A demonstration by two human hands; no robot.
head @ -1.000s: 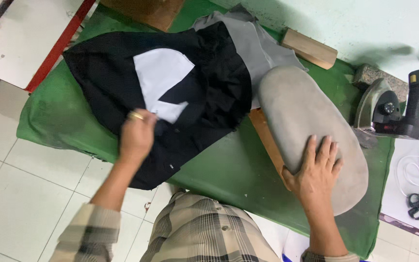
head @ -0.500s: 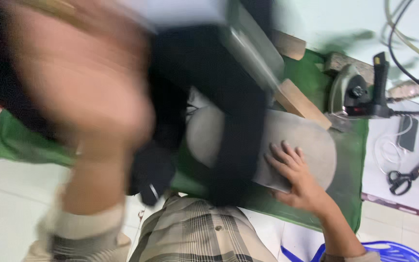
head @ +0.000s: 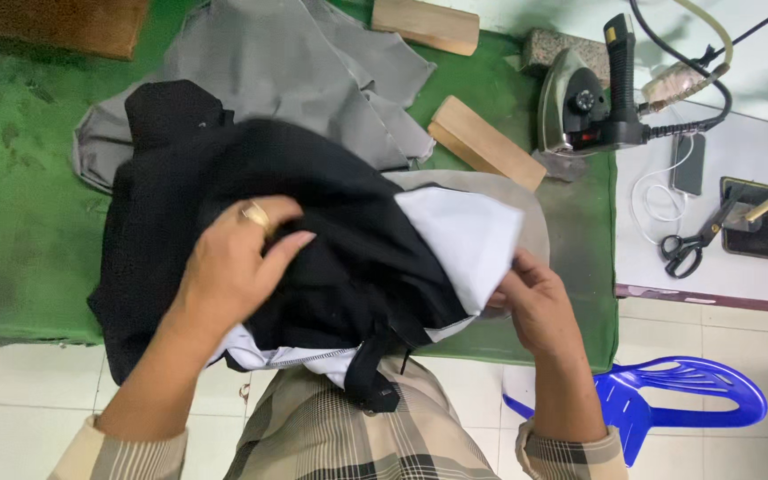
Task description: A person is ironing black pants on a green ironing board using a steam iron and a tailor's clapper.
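Gathered up since a second ago, when it lay spread flat on the table, the black garment (head: 313,222) now sits bunched over the grey pressing pad (head: 535,227) at the near edge of the green-covered table (head: 20,222), its hem hanging off toward my checked shirt (head: 357,436). My left hand (head: 233,262), a ring on one finger, presses down on the black cloth with fingers curled into the folds, gripping it. My right hand (head: 535,307), which had rested flat on the pad, now pinches the edge of the white lining piece (head: 464,244) between thumb and fingers. Grey fabric (head: 295,71) lies beyond the garment, partly under it. Two wooden blocks (head: 486,142) sit further back, one just beside the pad. Right of them stands a steam iron (head: 580,102) with its cord and hose, and on the white side table lie black scissors (head: 686,249) and a phone (head: 688,164). On the tiled floor below sits a blue plastic chair (head: 668,400).
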